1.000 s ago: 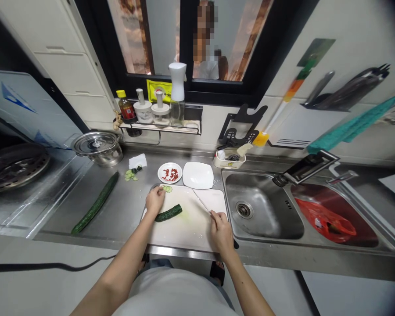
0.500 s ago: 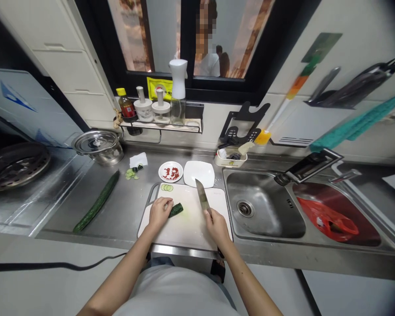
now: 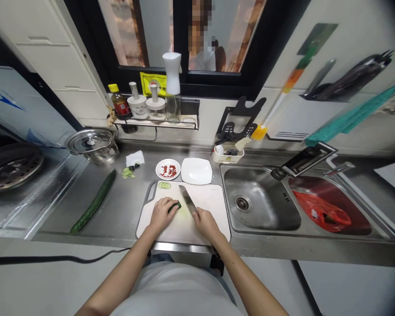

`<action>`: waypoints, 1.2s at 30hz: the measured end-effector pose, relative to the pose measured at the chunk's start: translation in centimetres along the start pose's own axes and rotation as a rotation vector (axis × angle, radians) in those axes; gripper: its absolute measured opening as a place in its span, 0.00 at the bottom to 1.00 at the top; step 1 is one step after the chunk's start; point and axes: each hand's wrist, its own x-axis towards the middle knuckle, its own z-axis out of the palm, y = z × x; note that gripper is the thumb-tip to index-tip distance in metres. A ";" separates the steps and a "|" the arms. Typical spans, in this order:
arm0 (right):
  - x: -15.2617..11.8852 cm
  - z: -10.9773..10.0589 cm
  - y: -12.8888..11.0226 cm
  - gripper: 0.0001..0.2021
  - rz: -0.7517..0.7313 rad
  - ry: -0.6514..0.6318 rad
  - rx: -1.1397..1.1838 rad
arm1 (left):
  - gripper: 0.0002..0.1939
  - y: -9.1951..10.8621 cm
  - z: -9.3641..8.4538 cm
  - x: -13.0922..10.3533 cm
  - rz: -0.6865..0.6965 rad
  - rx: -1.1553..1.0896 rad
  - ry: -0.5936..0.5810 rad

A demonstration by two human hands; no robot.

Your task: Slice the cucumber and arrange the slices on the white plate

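The left hand (image 3: 163, 214) presses down on a cucumber piece (image 3: 175, 206), its grip curled over it so only the dark green end shows, on the white board (image 3: 210, 206) at the table's (image 3: 131, 206) front edge. The right hand (image 3: 206, 224) has its grip closed round the handle of a knife (image 3: 187, 204), whose blade angles up and left, just beside the cucumber end. 3 slices (image 3: 165, 185) lie at the board's far left corner. Behind the board sit a dish of red bits (image 3: 167, 169) and a white plate (image 3: 196, 170). A whole cucumber (image 3: 94, 202) lies well to the left, the sink (image 3: 260, 206) to the right
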 end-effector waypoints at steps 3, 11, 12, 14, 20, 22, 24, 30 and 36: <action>-0.1 0.0 -0.6 0.13 -0.015 -0.049 -0.051 | 0.12 -0.3 0.1 0.3 0.008 0.000 -0.019; -0.2 -0.3 -2.0 0.14 -0.019 -0.125 -0.139 | 0.11 -0.7 0.7 0.2 0.052 -0.034 -0.004; -0.2 -0.3 -2.1 0.14 -0.018 -0.132 -0.144 | 0.11 -0.7 0.7 0.2 0.058 -0.037 -0.002; -0.2 -0.2 -2.2 0.14 -0.018 -0.140 -0.145 | 0.11 -0.7 0.7 0.2 0.063 -0.039 -0.001; -0.3 -0.4 -2.5 0.15 -0.015 -0.148 -0.156 | 0.11 -0.8 0.7 0.3 0.062 -0.039 -0.004; -0.4 -0.5 -2.7 0.15 0.001 -0.156 -0.171 | 0.11 -0.8 0.7 0.3 0.059 -0.038 -0.009; -0.4 -0.4 -2.8 0.15 0.001 -0.160 -0.187 | 0.11 -0.8 0.8 0.3 0.060 -0.035 -0.008; -0.8 -0.3 -2.9 0.14 -0.007 -0.191 -0.210 | 0.11 -0.9 0.9 0.3 0.060 -0.019 -0.011; -1.7 -0.9 -2.6 0.15 0.005 -0.239 -0.205 | 0.11 -0.8 0.8 0.3 0.062 -0.030 -0.010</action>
